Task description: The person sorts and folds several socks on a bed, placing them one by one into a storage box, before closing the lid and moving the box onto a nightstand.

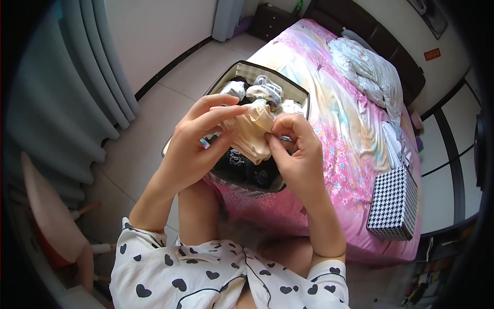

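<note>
A piece of soft cream cloth (251, 135), perhaps a sock or small undergarment, hangs between my hands above an open fabric storage box (252, 194). My right hand (297, 147) pinches the cloth's right edge between thumb and fingers. My left hand (198, 136) is at its left side, fingers stretched out and apart, with fingertips against or just beside the cloth. Inside the box lie black garments (260, 174) toward me, and a rolled grey-and-white bundle (266, 91) near the far end. My hands and the cloth hide the box's middle.
A bed (339, 206) with a pink floral sheet runs along the right. On it are a lidded houndstooth box (393, 203) and a crumpled pale quilt (365, 69). Grey curtains (67, 92) hang at left, above a pinkish chair-like piece (54, 211). A dark nightstand (270, 23) stands far back.
</note>
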### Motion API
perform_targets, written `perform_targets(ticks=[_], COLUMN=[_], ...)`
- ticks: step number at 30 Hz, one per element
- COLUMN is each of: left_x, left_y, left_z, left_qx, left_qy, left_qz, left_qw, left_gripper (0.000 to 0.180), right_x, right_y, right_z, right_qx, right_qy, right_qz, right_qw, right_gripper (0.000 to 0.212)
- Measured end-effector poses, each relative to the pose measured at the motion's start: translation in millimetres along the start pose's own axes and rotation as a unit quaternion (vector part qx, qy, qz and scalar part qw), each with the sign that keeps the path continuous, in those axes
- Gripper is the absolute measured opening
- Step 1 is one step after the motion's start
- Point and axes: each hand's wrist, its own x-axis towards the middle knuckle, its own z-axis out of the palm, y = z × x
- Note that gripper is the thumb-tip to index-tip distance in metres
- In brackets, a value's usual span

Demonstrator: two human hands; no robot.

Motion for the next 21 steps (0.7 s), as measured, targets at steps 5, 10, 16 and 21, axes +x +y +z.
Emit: perform_targets(ticks=[5, 10, 16, 21], left_x=[-4, -6, 2, -3], left_y=[0, -1, 1, -1], left_z=[-9, -8, 0, 2], left_qx=[0.203, 0.25, 0.258, 0.287], left_qy=[-0.117, -0.194, -0.269, -0.232], left_qz=[0.057, 0.077, 0.062, 0.063], left_qw=[0.97, 0.945, 0.926, 0.927], left_gripper=[0.031, 0.017, 0.011, 0.01], right_x=[8, 0, -3, 0], right_y=[5, 3, 6, 10], right_z=[1, 2, 5, 9], right_qx=[-0.256, -0.288, -0.383, -0.402], right_qy=[-0.006, -0.059, -0.135, -0.15], right_qz=[-0.134, -0.171, -0.186, -0.161], right_qw=[0.957, 0.94, 0.895, 0.889], right_gripper=[0.011, 0.019, 0.012, 0.011])
